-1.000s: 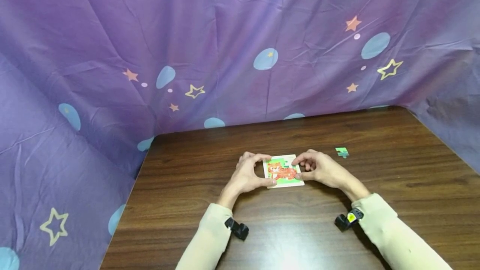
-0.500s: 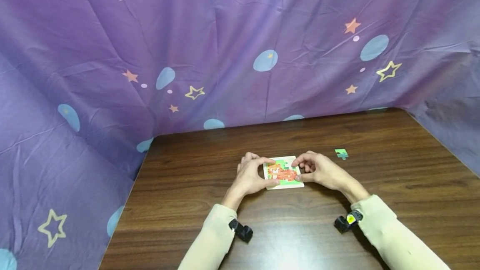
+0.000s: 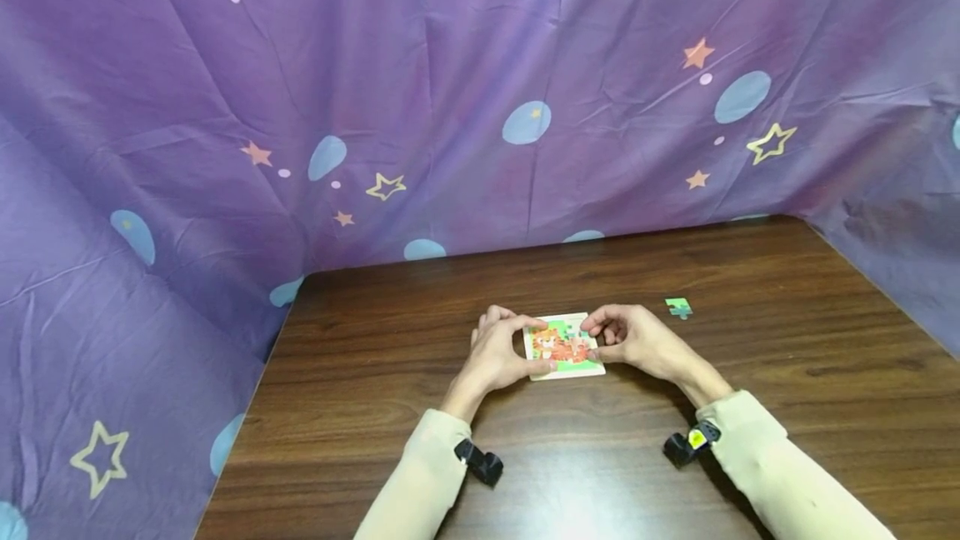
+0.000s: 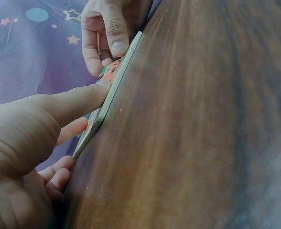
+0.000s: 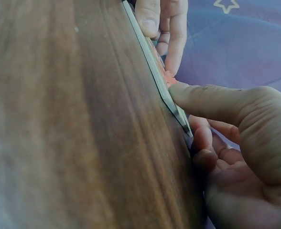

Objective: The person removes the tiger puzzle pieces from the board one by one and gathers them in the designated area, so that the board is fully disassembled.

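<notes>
A small square jigsaw puzzle board (image 3: 567, 375) with a pale rim and an orange tiger on green lies flat on the table. My left hand (image 3: 495, 352) holds its left side, index finger at the far part and thumb (image 4: 90, 100) on the near part. At the right side, my right hand (image 3: 641, 342) has thumb (image 5: 202, 101) and index finger around an orange puzzle piece (image 3: 579, 346), which looks tilted and paler than the picture around it. A pale gap shows in the upper right of the puzzle. The right fingertips partly cover that side.
A loose green and teal puzzle piece (image 3: 678, 307) lies on the brown wooden table (image 3: 390, 340), behind and right of the board. Purple star-print cloth (image 3: 427, 107) hangs along the back and both sides.
The orange piece by my right fingertips now stands out from the tiger picture, which looked flat there before. My left thumb and index finger shifted slightly right on the board early on.
</notes>
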A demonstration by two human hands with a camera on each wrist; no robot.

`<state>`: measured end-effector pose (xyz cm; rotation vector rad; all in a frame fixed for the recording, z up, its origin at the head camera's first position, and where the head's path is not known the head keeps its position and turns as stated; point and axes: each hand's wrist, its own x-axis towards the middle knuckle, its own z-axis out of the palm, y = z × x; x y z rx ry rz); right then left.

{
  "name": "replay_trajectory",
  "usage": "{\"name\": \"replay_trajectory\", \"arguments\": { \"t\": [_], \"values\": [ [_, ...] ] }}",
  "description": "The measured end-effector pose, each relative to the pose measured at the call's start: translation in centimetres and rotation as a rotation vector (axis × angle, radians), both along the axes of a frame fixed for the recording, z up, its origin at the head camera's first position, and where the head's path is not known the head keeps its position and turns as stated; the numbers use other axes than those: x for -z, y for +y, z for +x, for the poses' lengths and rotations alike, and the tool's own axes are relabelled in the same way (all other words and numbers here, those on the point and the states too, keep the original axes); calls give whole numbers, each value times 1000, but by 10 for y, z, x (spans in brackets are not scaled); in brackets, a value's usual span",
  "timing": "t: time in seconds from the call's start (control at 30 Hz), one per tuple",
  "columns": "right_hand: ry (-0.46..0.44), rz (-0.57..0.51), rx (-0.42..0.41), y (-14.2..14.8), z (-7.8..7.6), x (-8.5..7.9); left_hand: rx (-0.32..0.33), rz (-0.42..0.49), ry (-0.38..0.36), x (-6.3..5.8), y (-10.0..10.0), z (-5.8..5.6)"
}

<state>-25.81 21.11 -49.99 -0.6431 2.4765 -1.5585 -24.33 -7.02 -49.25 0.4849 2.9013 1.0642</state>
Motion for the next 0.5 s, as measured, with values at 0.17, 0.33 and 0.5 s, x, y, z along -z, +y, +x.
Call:
{"name": "replay_trajectory", "arguments": {
  "t": [0.17,0.33,0.5],
  "values": [
    [5,-10,5,-2,1,1,-4,10,20,5,0,0],
    [35,-4,8,-3,1,0,-15,54,39,14,0,-4],
    [43,16,30,-3,1,0,-10,25,14,4,1,-1]
  ]
}}
